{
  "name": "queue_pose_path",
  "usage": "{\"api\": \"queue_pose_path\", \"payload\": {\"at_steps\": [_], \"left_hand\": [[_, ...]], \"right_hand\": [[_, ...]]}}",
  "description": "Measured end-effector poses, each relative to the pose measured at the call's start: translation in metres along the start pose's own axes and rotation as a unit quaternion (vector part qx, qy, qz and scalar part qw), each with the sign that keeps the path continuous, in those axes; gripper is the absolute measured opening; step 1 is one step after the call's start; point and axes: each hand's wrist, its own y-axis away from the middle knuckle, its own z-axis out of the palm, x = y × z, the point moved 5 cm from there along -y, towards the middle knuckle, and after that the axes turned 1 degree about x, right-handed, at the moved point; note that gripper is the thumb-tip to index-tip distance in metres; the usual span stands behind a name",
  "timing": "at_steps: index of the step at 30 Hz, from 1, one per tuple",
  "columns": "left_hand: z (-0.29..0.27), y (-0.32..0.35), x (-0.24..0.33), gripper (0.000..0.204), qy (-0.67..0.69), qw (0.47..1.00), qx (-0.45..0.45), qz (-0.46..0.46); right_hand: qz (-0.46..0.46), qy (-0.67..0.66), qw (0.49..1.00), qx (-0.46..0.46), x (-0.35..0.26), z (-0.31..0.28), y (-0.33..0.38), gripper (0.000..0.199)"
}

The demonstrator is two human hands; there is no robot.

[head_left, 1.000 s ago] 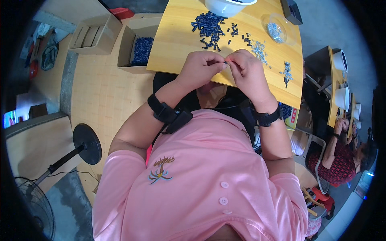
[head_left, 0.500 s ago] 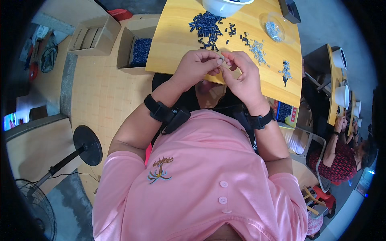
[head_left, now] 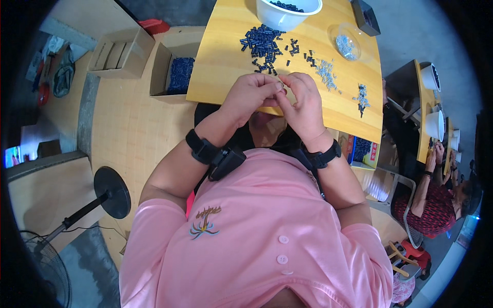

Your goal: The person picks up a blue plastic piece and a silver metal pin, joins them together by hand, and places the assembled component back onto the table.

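Head view: both hands' fingers (head_left: 277, 88) pinched together on a tiny part (head_left: 281, 85).

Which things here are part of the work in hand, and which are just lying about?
In use:
- left hand and right hand, fingertips pinched together over a tiny part, too small to tell
- dark small parts pile
- silvery small parts
- white bowl
- yellow table

Lying about:
- cardboard box of blue parts
- empty cardboard box
- standing fan
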Motion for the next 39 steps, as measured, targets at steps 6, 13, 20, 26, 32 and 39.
{"api": "queue_pose_path", "payload": {"at_steps": [6, 13, 20, 26, 32, 39], "left_hand": [[-0.002, 0.001, 0.001, 0.016, 0.011, 1.0, 0.008, 0.018], [-0.011, -0.001, -0.003, 0.014, -0.011, 1.0, 0.016, 0.018], [-0.023, -0.006, -0.003, 0.016, 0.045, 0.998, 0.046, 0.026], [-0.03, -0.01, -0.017, 0.017, 0.036, 0.998, 0.042, -0.006], [-0.034, -0.01, -0.018, 0.015, 0.061, 0.998, 0.033, -0.004], [-0.035, -0.011, -0.02, 0.015, 0.07, 0.997, 0.019, 0.011]], "right_hand": [[-0.024, 0.023, 0.999, 0.013, -0.006, 0.001, -0.002, 0.019], [-0.058, -0.035, 0.997, -0.028, -0.001, 0.005, -0.008, 0.019], [0.135, -0.006, 0.989, -0.061, 0.068, -0.007, -0.024, 0.02], [0.181, 0.056, 0.978, -0.088, 0.084, 0.008, -0.041, 0.016], [0.188, 0.133, 0.97, -0.08, 0.088, 0.027, -0.054, 0.018], [0.171, 0.176, 0.962, -0.119, 0.098, 0.04, -0.052, 0.016]]}}
